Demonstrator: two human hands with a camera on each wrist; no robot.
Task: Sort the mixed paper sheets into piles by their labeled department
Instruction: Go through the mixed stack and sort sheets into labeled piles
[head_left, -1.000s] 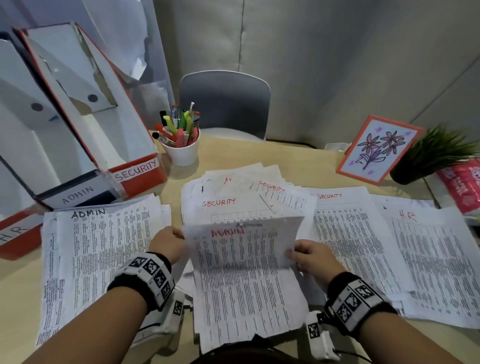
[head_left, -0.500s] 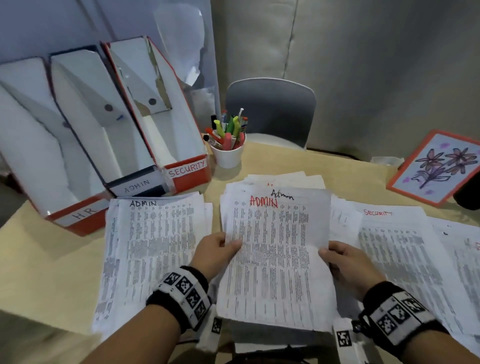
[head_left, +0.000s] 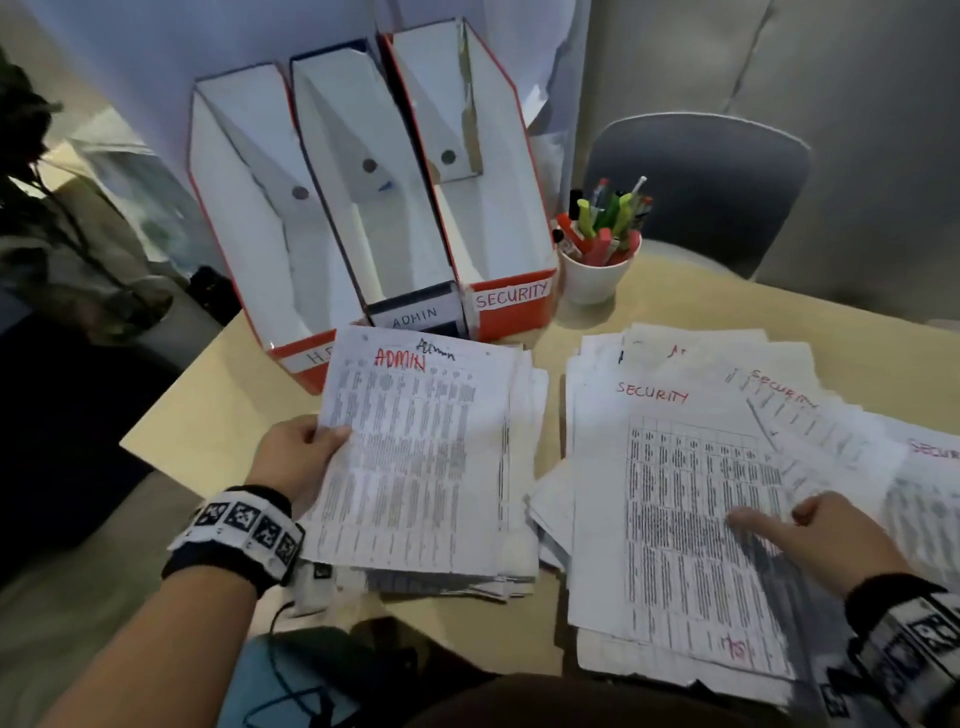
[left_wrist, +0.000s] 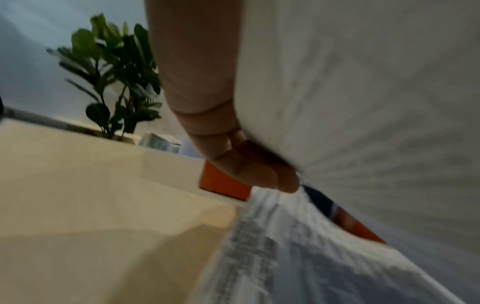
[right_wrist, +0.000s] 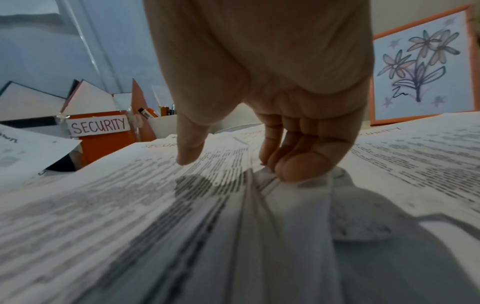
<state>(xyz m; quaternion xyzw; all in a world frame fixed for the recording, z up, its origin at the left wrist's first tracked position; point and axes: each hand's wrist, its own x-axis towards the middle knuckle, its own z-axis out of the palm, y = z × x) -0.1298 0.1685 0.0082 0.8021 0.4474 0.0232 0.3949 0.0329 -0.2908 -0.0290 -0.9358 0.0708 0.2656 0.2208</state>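
My left hand (head_left: 311, 452) pinches the left edge of a printed sheet headed ADMIN (head_left: 415, 457), thumb on top. In the left wrist view its fingers (left_wrist: 246, 164) lie under the sheet (left_wrist: 363, 102). The sheet hangs just over the ADMIN pile (head_left: 519, 530) at the table's left. My right hand (head_left: 815, 535) is over the mixed pile, whose top sheet is headed SECURITY (head_left: 675, 493). Its curled fingertips (right_wrist: 293, 164) touch the sheet edges, and the thumb (right_wrist: 189, 148) hovers just above the paper.
Three file boxes stand behind the ADMIN pile, labelled HR (head_left: 306, 356), ADMIN (head_left: 415, 314) and SECURITY (head_left: 511, 296). A white pen cup (head_left: 597, 275) sits right of them, with a grey chair (head_left: 696, 182) behind it. More SECURITY sheets (head_left: 924, 467) lie at far right, near a flower picture (right_wrist: 420, 67).
The ADMIN sheet has gone left from the mixed pile to over the ADMIN pile, carried by my left hand alone. My right hand let go and dropped onto the mixed pile.
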